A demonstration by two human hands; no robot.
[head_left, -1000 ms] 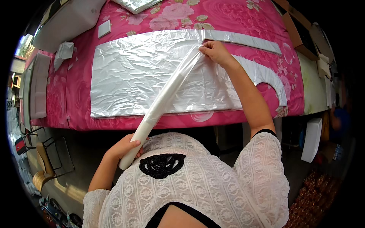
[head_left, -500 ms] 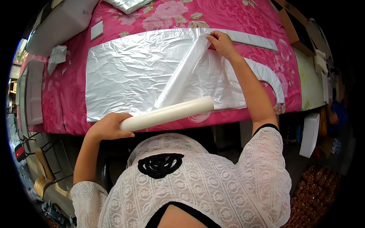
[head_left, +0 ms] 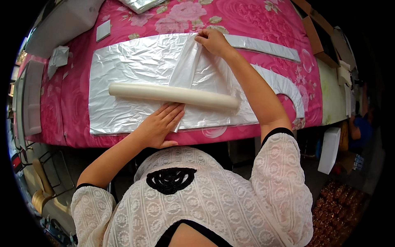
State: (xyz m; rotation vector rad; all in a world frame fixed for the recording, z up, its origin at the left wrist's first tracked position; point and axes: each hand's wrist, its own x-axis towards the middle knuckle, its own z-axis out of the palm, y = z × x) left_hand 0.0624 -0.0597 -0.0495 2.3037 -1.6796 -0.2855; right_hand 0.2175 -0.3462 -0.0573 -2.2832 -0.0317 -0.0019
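A shiny silver foil sheet lies wrinkled over the pink flowered cloth. Two narrow foil bands run off its right end, one nearly straight and one curved. Across the sheet rests a whitish roll of film. A translucent film strip stretches over the foil toward the far edge, where my right hand pinches its end. My left hand lies flat with fingers stretched on the near part of the sheet, its fingertips beside the roll.
A small white pad and crumpled white paper lie at the left. More folded foil sits at the far edge. Cardboard boxes stand at the right, a white foam block below them. A chair is lower left.
My left hand has let go of the roll and moved right, onto the sheet. The roll now lies across the foil. My right hand has shifted left along the far edge with the film.
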